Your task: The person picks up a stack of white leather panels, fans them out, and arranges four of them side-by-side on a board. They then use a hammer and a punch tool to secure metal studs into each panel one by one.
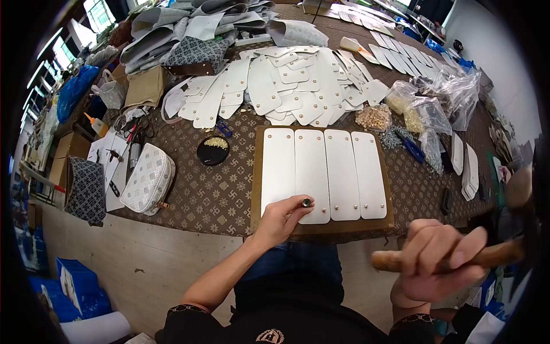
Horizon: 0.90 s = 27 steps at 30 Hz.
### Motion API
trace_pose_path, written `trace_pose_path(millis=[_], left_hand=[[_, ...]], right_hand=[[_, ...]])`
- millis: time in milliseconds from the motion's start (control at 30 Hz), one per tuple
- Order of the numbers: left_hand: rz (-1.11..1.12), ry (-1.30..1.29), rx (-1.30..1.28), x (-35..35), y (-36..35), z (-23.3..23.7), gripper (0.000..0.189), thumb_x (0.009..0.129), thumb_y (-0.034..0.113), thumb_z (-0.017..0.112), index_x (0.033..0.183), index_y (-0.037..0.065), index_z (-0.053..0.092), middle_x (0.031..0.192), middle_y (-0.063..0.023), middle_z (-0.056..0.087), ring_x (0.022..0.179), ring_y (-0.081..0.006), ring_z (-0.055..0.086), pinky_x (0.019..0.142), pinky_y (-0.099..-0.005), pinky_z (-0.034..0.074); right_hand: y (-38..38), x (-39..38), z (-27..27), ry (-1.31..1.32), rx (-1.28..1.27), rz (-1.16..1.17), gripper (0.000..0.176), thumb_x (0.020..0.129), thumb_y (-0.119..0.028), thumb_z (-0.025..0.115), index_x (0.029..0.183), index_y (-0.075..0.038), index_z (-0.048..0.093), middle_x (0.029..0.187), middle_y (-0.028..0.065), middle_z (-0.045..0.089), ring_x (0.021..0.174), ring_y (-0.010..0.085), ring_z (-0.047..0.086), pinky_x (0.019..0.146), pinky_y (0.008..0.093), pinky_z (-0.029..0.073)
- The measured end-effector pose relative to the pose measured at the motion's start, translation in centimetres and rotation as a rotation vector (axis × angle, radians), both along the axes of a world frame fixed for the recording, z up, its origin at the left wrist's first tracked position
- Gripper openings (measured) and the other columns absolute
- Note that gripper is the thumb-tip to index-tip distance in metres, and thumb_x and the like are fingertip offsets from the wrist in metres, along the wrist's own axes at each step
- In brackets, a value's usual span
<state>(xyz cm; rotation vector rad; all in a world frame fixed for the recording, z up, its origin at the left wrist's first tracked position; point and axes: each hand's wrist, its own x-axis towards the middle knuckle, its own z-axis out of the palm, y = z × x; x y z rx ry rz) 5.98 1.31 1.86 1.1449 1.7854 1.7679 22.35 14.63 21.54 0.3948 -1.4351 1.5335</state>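
My left hand (279, 222) pinches a short dark metal rivet setter (306, 202), held upright over the lower end of a white panel (311, 166). Several such white panels with small metal studs near their ends lie side by side on a brown board (258, 178). My fingers hide part of the leftmost panel's lower end. Raised to the right of the board, my right hand (440, 258) is wrapped round the wooden handle (387, 261) of a hammer. Its far end is blurred at the right edge of view.
A heap of studded white panels (306, 86) lies behind the board. A black dish (213, 150) holds small gold studs. Bags of hardware (424, 112) and blue-handled pliers (411, 149) are on the right. A white quilted pouch (149, 179) stands on the left.
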Motion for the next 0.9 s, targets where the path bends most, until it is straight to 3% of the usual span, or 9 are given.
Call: trace_pose_path(millis=[67,133,233,433,633,733,800,867,900], left_hand=[[0.011,0.037,0.006,-0.2,0.1,0.7,0.018,0.099,0.001,0.07,0.116,-0.004,0.07,0.095,-0.0111,0.076,0.085,-0.0148,0.072,0.079,-0.0285,0.058],[-0.009,0.049,-0.173,-0.2,-0.6,2.0,0.019,0.098,0.001,0.071,0.116,-0.003,0.071,0.092,-0.0121,0.075,0.083,-0.0156,0.072,0.077,-0.0288,0.058],[0.026,0.09,-0.156,-0.1,-0.4,1.2,0.02,0.098,-0.001,0.07,0.117,-0.003,0.071,0.092,-0.0132,0.076,0.083,-0.0156,0.073,0.077,-0.0289,0.058],[-0.056,-0.101,0.023,0.8,1.7,1.0,0.022,0.102,-0.001,0.065,0.123,-0.003,0.069,0.112,-0.0107,0.077,0.106,-0.0177,0.075,0.092,-0.0297,0.06],[-0.147,-0.063,0.018,1.3,4.0,-0.2,0.02,0.102,0.002,0.065,0.121,-0.003,0.068,0.108,-0.0122,0.078,0.102,-0.0176,0.076,0.089,-0.0294,0.06],[-0.145,-0.049,0.011,1.3,4.1,0.0,0.019,0.103,0.004,0.066,0.121,-0.003,0.068,0.105,-0.0123,0.078,0.1,-0.0177,0.076,0.087,-0.0294,0.06],[-0.16,-0.043,0.007,1.4,4.0,0.0,0.019,0.102,0.004,0.066,0.12,-0.003,0.069,0.104,-0.0117,0.078,0.099,-0.0179,0.076,0.087,-0.0291,0.059],[-0.163,-0.042,-0.001,1.3,4.2,-0.3,0.019,0.102,0.004,0.066,0.121,-0.002,0.069,0.103,-0.0117,0.078,0.099,-0.0178,0.076,0.086,-0.0292,0.059],[-0.163,-0.042,-0.009,1.3,4.3,-0.4,0.02,0.102,0.004,0.067,0.121,-0.002,0.069,0.103,-0.0117,0.078,0.099,-0.0178,0.076,0.086,-0.0293,0.059]], right_hand=[[1.6,1.7,-5.2,-0.726,0.329,0.029,0.034,0.113,-0.036,0.047,0.096,-0.008,0.057,0.062,0.0013,0.057,0.044,0.0123,0.046,0.054,0.0243,0.043],[1.3,-0.2,-9.8,-1.182,0.491,-0.009,0.029,0.111,-0.026,0.053,0.094,-0.004,0.06,0.061,0.0013,0.057,0.046,0.0095,0.047,0.05,0.0251,0.041],[0.3,1.9,-8.6,-1.255,0.071,0.021,0.022,0.109,-0.019,0.054,0.099,-0.001,0.061,0.064,-0.0003,0.054,0.05,0.0057,0.047,0.046,0.0242,0.037],[1.8,3.8,-9.3,-1.085,-0.348,-0.068,0.024,0.111,-0.022,0.053,0.1,-0.001,0.059,0.064,-0.0003,0.051,0.05,0.0059,0.046,0.047,0.0245,0.037],[2.2,4.6,-9.8,-1.144,-0.231,-0.012,0.03,0.113,-0.029,0.05,0.103,-0.001,0.056,0.064,0.0007,0.049,0.047,0.0075,0.045,0.045,0.0241,0.037],[2.3,4.6,-4.6,-1.13,-0.191,-0.063,0.026,0.11,-0.025,0.054,0.101,-0.001,0.059,0.063,-0.0011,0.05,0.05,0.0054,0.045,0.046,0.0243,0.037],[2.0,5.5,-1.4,-0.782,-0.118,-0.183,0.03,0.11,-0.032,0.056,0.098,-0.005,0.058,0.061,-0.0007,0.051,0.049,0.0063,0.045,0.044,0.0237,0.036],[2.2,5.4,0.0,-0.205,-0.151,-0.053,0.037,0.11,-0.042,0.055,0.094,-0.009,0.054,0.06,0.0003,0.051,0.047,0.0092,0.046,0.042,0.0232,0.034],[1.7,4.2,0.7,-0.068,-0.033,-0.128,0.042,0.11,-0.049,0.051,0.091,-0.011,0.05,0.058,0.0018,0.048,0.045,0.0122,0.045,0.042,0.0253,0.035]])
